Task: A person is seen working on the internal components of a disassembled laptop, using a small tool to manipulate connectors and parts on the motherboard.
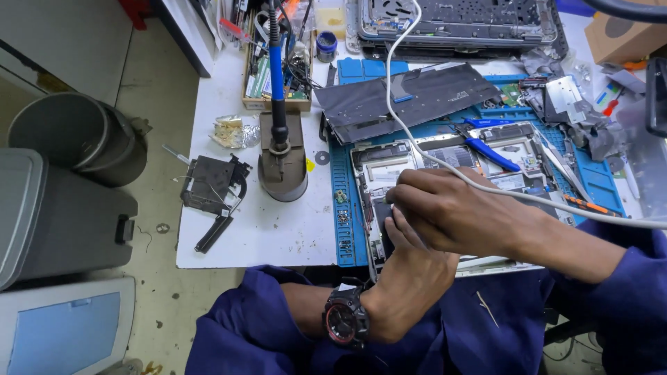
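An opened laptop base (514,149) with its boards bare lies on a blue work mat (340,208). My right hand (458,212) reaches across it from the right, fingertips pinched together at the laptop's left part; what they pinch is hidden. My left hand (410,271), with a black and red watch (344,319) on the wrist, comes up from below. It rests on the laptop's near edge under the right hand, thumb pointing up beside the right fingertips. A white cable (403,118) runs down from the top and over my right wrist.
Blue-handled pliers (490,151) lie on the laptop. A black keyboard sheet (410,94) and a second laptop chassis (458,21) sit behind. A soldering iron (276,69) in its stand (282,167), a black plastic part (212,184) and small screws (342,222) lie left. Grey bins (69,139) stand on the floor.
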